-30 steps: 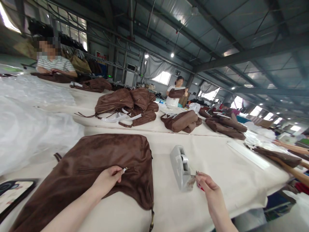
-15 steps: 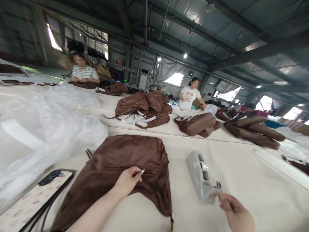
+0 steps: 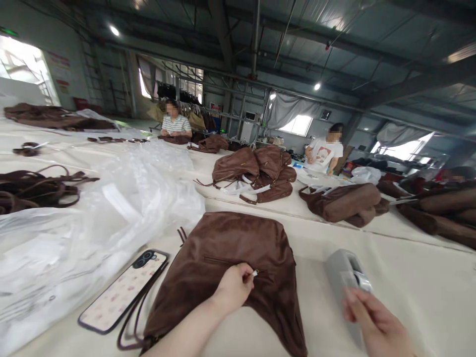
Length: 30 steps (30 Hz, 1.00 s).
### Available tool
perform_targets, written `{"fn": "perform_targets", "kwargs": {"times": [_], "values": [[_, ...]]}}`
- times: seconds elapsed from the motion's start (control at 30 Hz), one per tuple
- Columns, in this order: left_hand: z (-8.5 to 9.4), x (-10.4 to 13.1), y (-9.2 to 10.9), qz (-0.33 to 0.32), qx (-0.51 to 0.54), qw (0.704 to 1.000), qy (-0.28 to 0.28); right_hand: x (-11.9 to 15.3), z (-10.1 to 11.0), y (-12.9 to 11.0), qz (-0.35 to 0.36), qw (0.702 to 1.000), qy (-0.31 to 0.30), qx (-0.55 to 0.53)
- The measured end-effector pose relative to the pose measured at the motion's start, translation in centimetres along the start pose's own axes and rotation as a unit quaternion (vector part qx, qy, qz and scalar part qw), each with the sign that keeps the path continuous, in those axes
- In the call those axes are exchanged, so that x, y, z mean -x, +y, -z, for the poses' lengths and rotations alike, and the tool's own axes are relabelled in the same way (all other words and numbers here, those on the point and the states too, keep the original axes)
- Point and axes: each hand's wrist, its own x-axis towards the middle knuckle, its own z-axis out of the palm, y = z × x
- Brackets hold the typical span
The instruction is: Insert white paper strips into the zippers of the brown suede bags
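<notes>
On the bench (image 3: 409, 258), just in front of the person, a brown bag (image 3: 238, 248) lies flat, its zip line running across the upper face. The left hand (image 3: 234, 286) rests on the bag with thumb and forefinger pinched shut on a small white zip pull (image 3: 255, 272); the forearm reaches in from the lower edge, wrist low and knuckles up. The right hand (image 3: 375, 322) is at the near end of a grey tape dispenser (image 3: 345, 277), fingers curled against it; whether it grips anything there cannot be told. To handle this well, the pinch on the pull should stay firm and steady, so the bag does not creep, while the right hand works at the dispenser with a short, clean motion. A phone (image 3: 122, 290) lies just left of the bag, beside clear plastic sheeting (image 3: 92, 213).
</notes>
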Motion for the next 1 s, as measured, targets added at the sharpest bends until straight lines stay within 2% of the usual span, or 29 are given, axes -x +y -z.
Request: {"fn": "perform_targets", "kwargs": {"times": [0.07, 0.13, 0.2, 0.27, 0.4, 0.7, 0.77, 0.87, 0.93, 1.0], "values": [[0.1, 0.3, 0.0, -0.031, -0.05, 0.998, 0.014, 0.3, -5.8, -3.3, 0.026, 0.986, -0.143, -0.081], [0.2, 0.6, 0.0, -0.056, -0.106, 0.992, 0.032, 0.6, -11.1, -4.6, 0.003, 0.956, -0.251, -0.153], [0.3, 0.9, 0.0, -0.063, -0.146, 0.986, 0.046, 0.7, -14.9, -4.3, -0.036, 0.93, -0.304, -0.202], [0.3, 1.1, 0.1, -0.064, -0.169, 0.982, 0.053, 0.7, -17.1, -3.1, -0.075, 0.915, -0.324, -0.23], [0.2, 1.2, 0.2, -0.07, -0.203, 0.976, 0.042, 0.6, -17.8, -1.3, -0.113, 0.903, -0.344, -0.231], [0.6, 1.5, 0.8, -0.097, -0.223, 0.969, 0.027, 0.8, -17.8, -1.3, -0.128, 0.916, -0.35, -0.144], [0.8, 1.3, 0.6, -0.088, -0.183, 0.979, 0.028, 0.9, -17.5, -0.9, -0.125, 0.914, -0.366, -0.123], [0.9, 0.8, 0.0, -0.039, -0.057, 0.997, -0.019, 1.0, -17.0, -0.2, -0.121, 0.896, -0.41, -0.121], [0.8, 0.4, -0.3, 0.013, 0.029, 0.999, -0.044, 1.1, -17.1, 0.2, -0.118, 0.888, -0.427, -0.123], [0.5, 0.3, -0.5, 0.048, 0.089, 0.994, -0.044, 1.2, -17.4, 0.4, -0.109, 0.892, -0.424, -0.114]]}}
